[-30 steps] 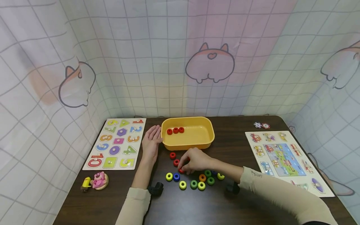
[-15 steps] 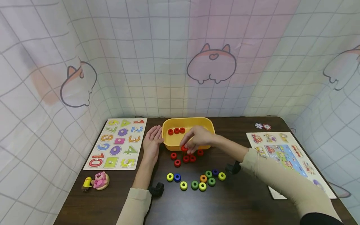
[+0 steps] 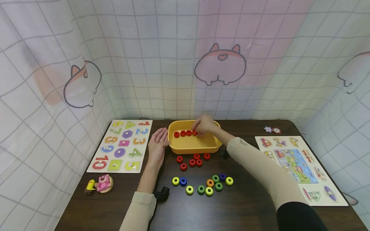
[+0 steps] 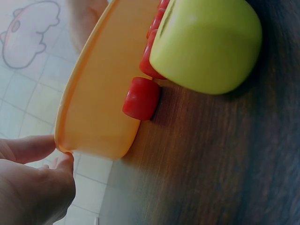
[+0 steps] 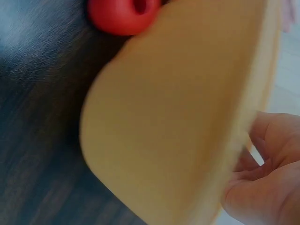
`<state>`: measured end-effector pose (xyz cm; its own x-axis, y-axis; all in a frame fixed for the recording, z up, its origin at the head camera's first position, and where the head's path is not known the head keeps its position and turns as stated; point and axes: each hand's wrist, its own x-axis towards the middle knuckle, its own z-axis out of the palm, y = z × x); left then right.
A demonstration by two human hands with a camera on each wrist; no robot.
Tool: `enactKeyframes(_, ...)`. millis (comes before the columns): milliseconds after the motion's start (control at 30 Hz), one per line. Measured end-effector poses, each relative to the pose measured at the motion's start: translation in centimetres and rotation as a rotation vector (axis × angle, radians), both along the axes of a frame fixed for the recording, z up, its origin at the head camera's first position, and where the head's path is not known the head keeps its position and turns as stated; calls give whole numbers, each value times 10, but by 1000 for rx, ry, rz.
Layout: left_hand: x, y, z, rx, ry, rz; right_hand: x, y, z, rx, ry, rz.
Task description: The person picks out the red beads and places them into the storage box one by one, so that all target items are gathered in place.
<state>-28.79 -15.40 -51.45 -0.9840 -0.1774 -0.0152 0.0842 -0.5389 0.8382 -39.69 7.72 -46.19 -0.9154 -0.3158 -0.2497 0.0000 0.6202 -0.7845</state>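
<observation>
We had a red ring (image 3: 195, 132) between the right hand's fingertips, inside the yellow tray (image 3: 195, 150).

Our right hand (image 3: 204, 124) reached over the tray's right part, its fingers bent and the thumb nearly closed against them with only the ring between; in its wrist view the tray wall hid the ring. The ring sat at the right end of a row with three red rings (image 3: 183, 133) on the tray floor. Our left hand (image 3: 157, 146) lay at the tray's left end, palm up, fingers extended and loosely spread, thumb touching the rim and gripping nothing. Just in front of the tray were six loose red rings (image 3: 192, 163); farther in front lay the yellow, blue, green and orange rings (image 3: 218, 186). A number board (image 3: 121, 146) lay left of the tray, beyond our left hand.
</observation>
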Motion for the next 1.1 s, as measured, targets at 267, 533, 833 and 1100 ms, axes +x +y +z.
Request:
enactKeyframes(267,0,2,2,1,-2,-9,12,5,6,31,81,22)
enactKeyframes(533,1,1,4,4,-7,-14,80,2,53,-36,204,296)
enactKeyframes(833,0,-1,2,8,7,-11,126,-25,18,20,-24,493)
enactKeyframes(1100,0,-1,-1,8,21,-20,138,-36,-14,-39,-100,422)
